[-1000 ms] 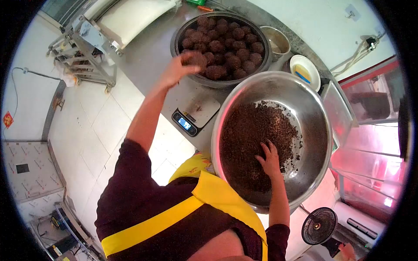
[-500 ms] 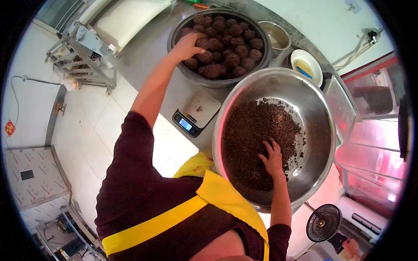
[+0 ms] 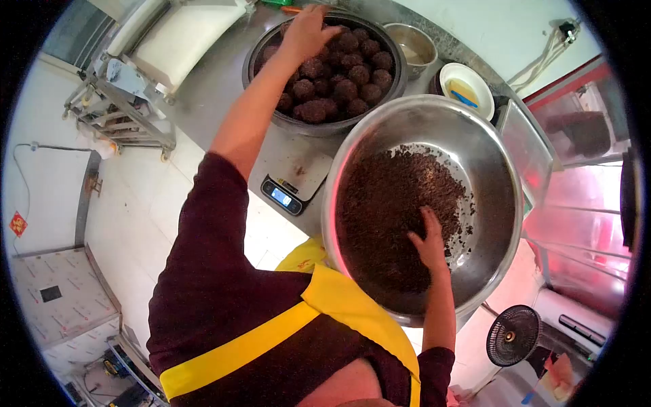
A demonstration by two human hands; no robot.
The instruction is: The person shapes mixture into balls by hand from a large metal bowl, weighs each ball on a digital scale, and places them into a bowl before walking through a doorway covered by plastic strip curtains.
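Observation:
My left hand [image 3: 306,32] reaches over the far left part of a dark round tub [image 3: 248,68] heaped with dark brown crumbly balls [image 3: 346,89]. Its thumb stands apart from the fingers; the palm side is hidden, and no ball shows in its grasp. Inside a large steel bowl [image 3: 498,197], my right hand [image 3: 430,239] rests on loose dark brown crumbs [image 3: 386,210], thumb and fingers spread. A kitchen scale [image 3: 282,197] with a lit display and some crumbs on its plate sits between tub and bowl.
Behind the bowl are a smaller metal bowl [image 3: 415,46] and a white dish [image 3: 480,88] with a blue-handled tool [image 3: 464,99]. A metal frame rack [image 3: 122,125] stands left of the steel table [image 3: 217,95]. A black fan [image 3: 513,336] is at lower right.
My left hand has moved farther out across the tub, away from the balls nearer me. My right hand stays in the steel bowl, its fingers slightly shifted. The view has tilted slightly.

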